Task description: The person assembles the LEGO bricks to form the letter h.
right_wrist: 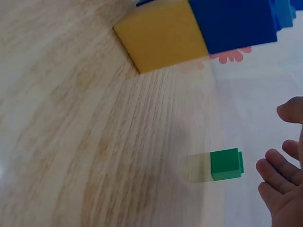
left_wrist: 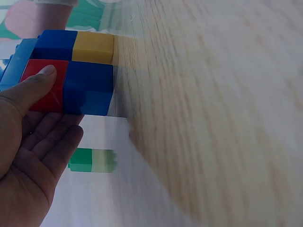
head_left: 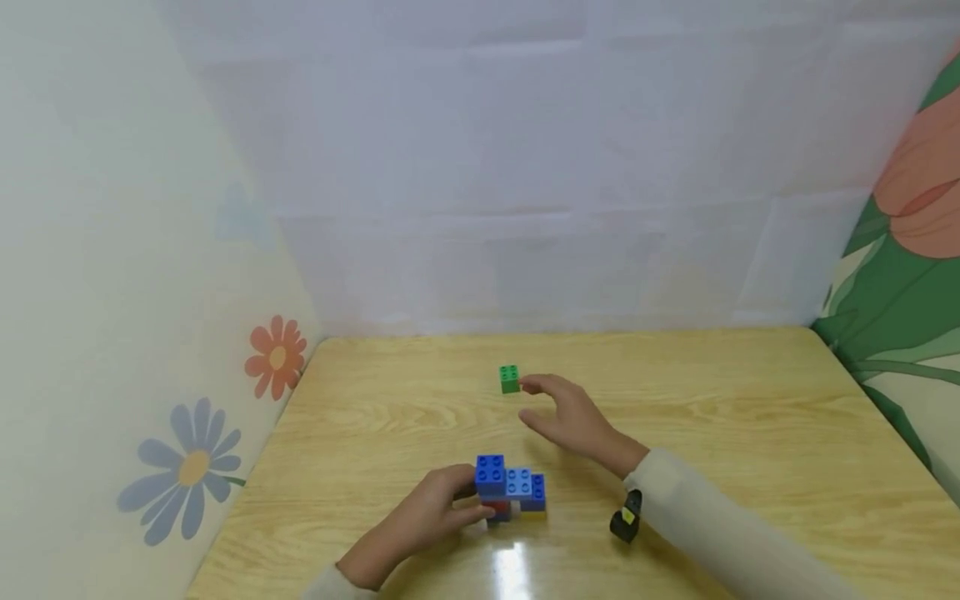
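Observation:
My left hand (head_left: pixel 431 510) holds a small structure of toy building bricks (head_left: pixel 518 483) at its left side. In the left wrist view the thumb lies on a red brick (left_wrist: pixel 53 92), with the fingers behind the structure. Blue and light blue bricks top it; a dark blue brick (left_wrist: pixel 88 87) and a yellow brick (right_wrist: pixel 163 38) form its base. My right hand (head_left: pixel 573 418) reaches over the table, thumb and fingers apart with nothing between them. Its fingertips are right beside a green brick (head_left: pixel 509 381), which stands studs up beyond the structure.
The wood-grain table (head_left: pixel 390 400) meets a white sheet (head_left: pixel 525 250) at the back. Flower-patterned walls border it left and right. A black strap piece with a yellow mark (head_left: pixel 626 517) shows by the right sleeve (head_left: pixel 720 525).

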`<state>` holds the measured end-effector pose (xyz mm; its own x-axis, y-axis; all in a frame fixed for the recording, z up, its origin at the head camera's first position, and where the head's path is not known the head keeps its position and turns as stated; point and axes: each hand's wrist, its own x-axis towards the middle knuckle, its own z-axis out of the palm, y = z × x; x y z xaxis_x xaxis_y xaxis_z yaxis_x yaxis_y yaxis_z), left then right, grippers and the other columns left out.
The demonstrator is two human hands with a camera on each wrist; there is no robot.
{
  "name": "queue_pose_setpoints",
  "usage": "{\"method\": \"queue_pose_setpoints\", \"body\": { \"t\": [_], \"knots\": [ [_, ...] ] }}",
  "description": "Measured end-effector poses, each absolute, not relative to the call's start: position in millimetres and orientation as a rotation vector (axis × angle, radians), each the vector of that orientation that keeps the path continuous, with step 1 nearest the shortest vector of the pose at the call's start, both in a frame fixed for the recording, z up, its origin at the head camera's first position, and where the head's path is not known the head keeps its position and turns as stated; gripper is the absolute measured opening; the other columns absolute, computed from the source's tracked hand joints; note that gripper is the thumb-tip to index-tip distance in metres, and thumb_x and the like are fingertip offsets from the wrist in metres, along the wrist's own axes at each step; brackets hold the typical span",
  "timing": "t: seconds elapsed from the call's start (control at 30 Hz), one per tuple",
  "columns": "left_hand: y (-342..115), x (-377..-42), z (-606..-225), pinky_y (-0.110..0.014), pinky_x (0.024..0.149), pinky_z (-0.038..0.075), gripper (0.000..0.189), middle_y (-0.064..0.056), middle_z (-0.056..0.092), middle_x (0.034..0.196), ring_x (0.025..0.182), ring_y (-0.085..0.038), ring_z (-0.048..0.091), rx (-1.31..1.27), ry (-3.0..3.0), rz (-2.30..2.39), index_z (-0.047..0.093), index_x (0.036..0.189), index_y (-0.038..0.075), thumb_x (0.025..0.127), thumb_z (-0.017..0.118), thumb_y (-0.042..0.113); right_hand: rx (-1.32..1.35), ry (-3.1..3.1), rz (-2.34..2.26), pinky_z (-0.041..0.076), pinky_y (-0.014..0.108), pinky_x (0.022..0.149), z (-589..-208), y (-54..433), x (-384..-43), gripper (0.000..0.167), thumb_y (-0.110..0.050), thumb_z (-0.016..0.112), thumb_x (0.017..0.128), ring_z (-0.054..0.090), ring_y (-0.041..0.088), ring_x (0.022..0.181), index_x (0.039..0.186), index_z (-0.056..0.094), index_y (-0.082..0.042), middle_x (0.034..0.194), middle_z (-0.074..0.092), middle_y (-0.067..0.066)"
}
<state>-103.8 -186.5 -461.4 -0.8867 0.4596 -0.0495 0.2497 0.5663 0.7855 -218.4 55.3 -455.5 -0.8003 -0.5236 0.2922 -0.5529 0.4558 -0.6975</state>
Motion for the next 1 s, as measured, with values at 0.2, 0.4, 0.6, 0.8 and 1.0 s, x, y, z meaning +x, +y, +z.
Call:
{"method": "queue_pose_setpoints", "body": {
  "t": [0.2, 0.4, 0.6, 0.8, 1.0],
  "knots": [
    [-187, -103, -463, -0.025, 0.093, 0.052, 0.029, 0.003, 0.068, 0.111, 0.108, -0.016, 0.064, 0.57, 2.56, 1.21, 0.067, 0.112, 0.014, 0.089, 0.071, 0.032, 0.843, -2.743, 1.32, 0.045, 0.045, 0.103, -464, 47, -231, 0.056, -0.034, 0.069, 0.092, 0.052, 0.021, 0.123, 0.141, 0.05, -0.013, 0.133, 0.056, 0.002],
    [-187, -101, -462, -0.026, 0.093, 0.052, 0.028, 0.004, 0.068, 0.11, 0.108, -0.016, 0.064, 0.565, 2.565, 1.203, 0.067, 0.112, 0.014, 0.089, 0.072, 0.03, 0.709, -2.771, 1.426, 0.042, 0.047, 0.106, -472, 37, -241, 0.058, -0.027, 0.07, 0.091, 0.047, 0.025, 0.129, 0.142, 0.047, -0.014, 0.139, 0.052, 0.006],
    [-186, -101, -458, -0.026, 0.093, 0.052, 0.027, 0.006, 0.068, 0.109, 0.108, -0.013, 0.063, 0.551, 2.565, 1.172, 0.067, 0.111, 0.016, 0.09, 0.071, 0.032, 0.662, -2.769, 1.417, 0.04, 0.045, 0.108, -485, 31, -253, 0.059, -0.023, 0.071, 0.091, 0.046, 0.027, 0.13, 0.143, 0.046, -0.011, 0.141, 0.049, 0.01],
    [-186, -101, -457, -0.026, 0.092, 0.052, 0.025, 0.006, 0.068, 0.108, 0.107, -0.014, 0.064, 0.554, 2.571, 1.17, 0.067, 0.109, 0.015, 0.09, 0.072, 0.03, 0.658, -2.751, 1.446, 0.034, 0.046, 0.112, -492, 26, -260, 0.06, -0.021, 0.07, 0.091, 0.044, 0.03, 0.132, 0.143, 0.045, -0.008, 0.142, 0.049, 0.013],
    [-186, -101, -456, -0.025, 0.092, 0.052, 0.026, 0.005, 0.068, 0.108, 0.108, -0.014, 0.064, 0.56, 2.564, 1.181, 0.067, 0.11, 0.015, 0.089, 0.072, 0.03, 0.586, -2.761, 1.562, 0.031, 0.044, 0.114, -496, 23, -263, 0.059, -0.018, 0.066, 0.093, 0.04, 0.027, 0.136, 0.146, 0.041, -0.011, 0.147, 0.044, 0.009]
  ]
}}
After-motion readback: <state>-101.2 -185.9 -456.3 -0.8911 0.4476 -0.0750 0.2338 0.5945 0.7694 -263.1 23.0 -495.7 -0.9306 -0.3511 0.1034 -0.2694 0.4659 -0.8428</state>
